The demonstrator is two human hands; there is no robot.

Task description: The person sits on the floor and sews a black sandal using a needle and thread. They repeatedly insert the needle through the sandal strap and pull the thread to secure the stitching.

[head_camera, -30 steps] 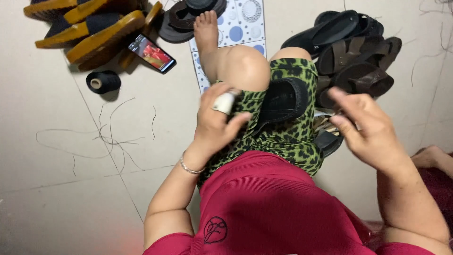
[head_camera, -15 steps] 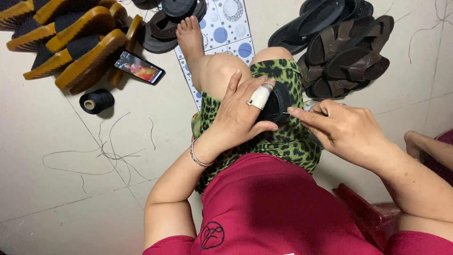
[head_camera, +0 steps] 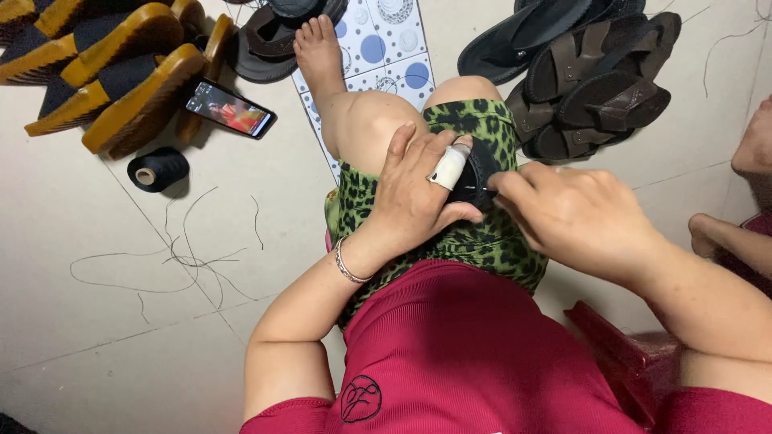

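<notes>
A black sandal piece (head_camera: 476, 173) lies on my lap, over green leopard-print shorts. My left hand (head_camera: 414, 201) clasps it from the left, with a white guard on the forefinger and a thin bracelet at the wrist. My right hand (head_camera: 579, 213) meets it from the right, fingertips pinched at the piece's edge on something too small to make out, perhaps a needle. Most of the sandal piece is hidden under both hands.
A heap of dark brown sandals (head_camera: 591, 76) lies at the upper right. Tan-soled sandals (head_camera: 104, 72) are stacked at the upper left, beside a phone (head_camera: 231, 108) and a black thread spool (head_camera: 158, 168). Loose threads (head_camera: 173, 257) trail on the floor. Another person's limb (head_camera: 736, 241) shows at the right edge.
My right hand has come in from the right to the sandal piece. My left hand has closed over the piece on my lap. The view has shifted slightly.
</notes>
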